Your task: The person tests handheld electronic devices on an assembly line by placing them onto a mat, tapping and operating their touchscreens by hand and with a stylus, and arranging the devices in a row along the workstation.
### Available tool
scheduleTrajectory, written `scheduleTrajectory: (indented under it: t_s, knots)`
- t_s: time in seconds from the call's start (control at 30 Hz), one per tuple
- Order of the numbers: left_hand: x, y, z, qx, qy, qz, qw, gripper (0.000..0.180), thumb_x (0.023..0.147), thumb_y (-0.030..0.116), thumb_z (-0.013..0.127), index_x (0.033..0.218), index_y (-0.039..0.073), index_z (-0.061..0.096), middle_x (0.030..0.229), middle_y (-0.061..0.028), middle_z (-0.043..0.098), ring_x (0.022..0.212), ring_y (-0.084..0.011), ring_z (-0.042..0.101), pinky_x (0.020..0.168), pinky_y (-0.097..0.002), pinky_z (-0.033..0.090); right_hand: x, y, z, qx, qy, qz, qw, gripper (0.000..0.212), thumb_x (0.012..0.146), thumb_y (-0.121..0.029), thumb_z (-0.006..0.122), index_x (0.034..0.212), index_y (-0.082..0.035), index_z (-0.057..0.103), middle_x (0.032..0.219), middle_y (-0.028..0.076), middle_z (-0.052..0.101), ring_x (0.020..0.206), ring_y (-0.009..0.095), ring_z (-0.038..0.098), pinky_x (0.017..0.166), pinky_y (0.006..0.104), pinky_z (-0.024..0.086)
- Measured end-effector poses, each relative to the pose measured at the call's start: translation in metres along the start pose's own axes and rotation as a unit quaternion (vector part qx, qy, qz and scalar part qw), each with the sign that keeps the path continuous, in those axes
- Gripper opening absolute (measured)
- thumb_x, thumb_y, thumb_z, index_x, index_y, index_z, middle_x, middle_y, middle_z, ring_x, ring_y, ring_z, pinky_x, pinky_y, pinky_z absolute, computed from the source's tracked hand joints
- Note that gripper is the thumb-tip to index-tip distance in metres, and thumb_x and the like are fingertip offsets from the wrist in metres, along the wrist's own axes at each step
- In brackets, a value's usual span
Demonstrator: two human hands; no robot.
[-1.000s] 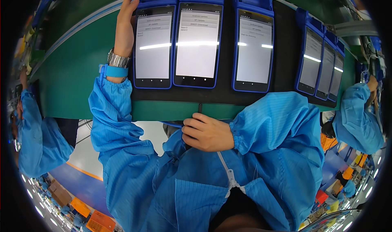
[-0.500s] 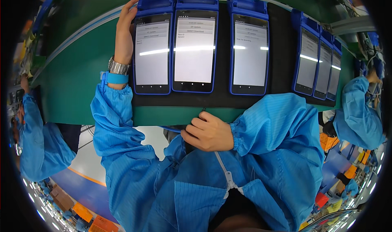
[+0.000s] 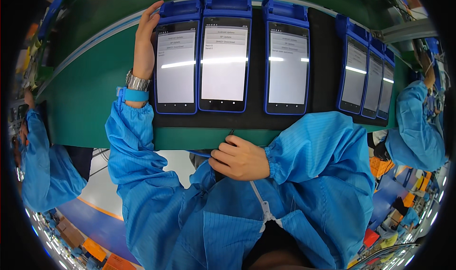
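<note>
The right hand (image 3: pixel 240 159) clamps its fingertips on a slim dark piece (image 3: pixel 232 132) poking out ahead of them. I see the left hand's (image 3: pixel 144 44) fingers outstretched along the leftmost lit device (image 3: pixel 175 75). Beyond the right fingertips, another lit device (image 3: pixel 223 72) lies on a black mat (image 3: pixel 255 91). I'd keep that pinch straight, left palm steady.

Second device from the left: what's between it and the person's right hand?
Head view: below the device, a strip of black mat, then green table, with a thin dark tip poking past the right hand.
</note>
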State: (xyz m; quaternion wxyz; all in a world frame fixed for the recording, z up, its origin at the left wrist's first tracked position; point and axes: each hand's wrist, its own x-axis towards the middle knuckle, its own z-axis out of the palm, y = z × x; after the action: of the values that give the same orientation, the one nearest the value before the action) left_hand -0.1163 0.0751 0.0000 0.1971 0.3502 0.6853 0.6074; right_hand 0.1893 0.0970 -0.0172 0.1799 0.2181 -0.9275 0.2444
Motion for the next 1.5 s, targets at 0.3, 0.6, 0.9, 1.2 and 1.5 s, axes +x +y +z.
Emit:
scheduleTrajectory:
  t_s: [0.3, 0.6, 0.9, 1.2, 1.5]
  knots:
    - [0.002, 0.0, 0.001, -0.002, 0.011, -0.001, 1.0, 0.047, 0.087, 0.042, 0.042, 0.128, 0.02, 0.047, 0.134, -0.0101, 0.04, 0.127, -0.0241, 0.03, 0.097, -0.0372, 0.031, -0.003, 0.0, -0.003, -0.006, 0.005, -0.036, 0.999, 0.018, 0.074, -0.016, 0.065, 0.088, -0.006, 0.062, 0.087, 0.008, 0.058, 0.077, 0.019, 0.052, 0.072, 0.0323, 0.044]
    - [0.001, 0.002, 0.001, 0.011, 0.003, 0.008, 1.0, 0.047, 0.087, 0.042, 0.041, 0.129, 0.02, 0.046, 0.134, -0.0094, 0.04, 0.127, -0.0246, 0.03, 0.099, -0.0391, 0.029, -0.002, -0.002, 0.0, 0.006, 0.01, -0.073, 0.997, 0.017, 0.076, -0.019, 0.064, 0.087, -0.006, 0.062, 0.085, 0.009, 0.057, 0.085, 0.022, 0.054, 0.076, 0.0343, 0.045]
    - [0.001, -0.001, 0.0, 0.021, 0.011, 0.007, 1.0, 0.048, 0.087, 0.043, 0.041, 0.13, 0.021, 0.046, 0.135, -0.0093, 0.04, 0.128, -0.0261, 0.029, 0.1, -0.0409, 0.027, -0.006, 0.002, -0.007, 0.055, 0.092, -0.202, 0.974, 0.022, 0.074, -0.019, 0.064, 0.09, -0.004, 0.065, 0.095, 0.012, 0.062, 0.073, 0.018, 0.054, 0.065, 0.0306, 0.045]
    - [0.0, 0.002, 0.002, 0.008, 0.01, -0.007, 1.0, 0.048, 0.087, 0.042, 0.041, 0.13, 0.021, 0.046, 0.135, -0.0094, 0.04, 0.128, -0.0256, 0.03, 0.1, -0.0398, 0.027, -0.004, 0.001, -0.007, 0.065, 0.067, -0.116, 0.989, 0.017, 0.074, -0.016, 0.064, 0.086, -0.003, 0.065, 0.092, 0.011, 0.062, 0.065, 0.015, 0.055, 0.051, 0.0236, 0.042]
    - [0.0, 0.003, 0.002, 0.012, 0.015, 0.002, 1.0, 0.047, 0.087, 0.042, 0.042, 0.129, 0.021, 0.046, 0.134, -0.0085, 0.041, 0.127, -0.0245, 0.031, 0.1, -0.0385, 0.028, -0.006, -0.003, 0.003, 0.003, 0.027, -0.053, 0.998, 0.015, 0.074, -0.016, 0.064, 0.084, -0.005, 0.064, 0.093, 0.01, 0.062, 0.072, 0.016, 0.057, 0.055, 0.0253, 0.046]
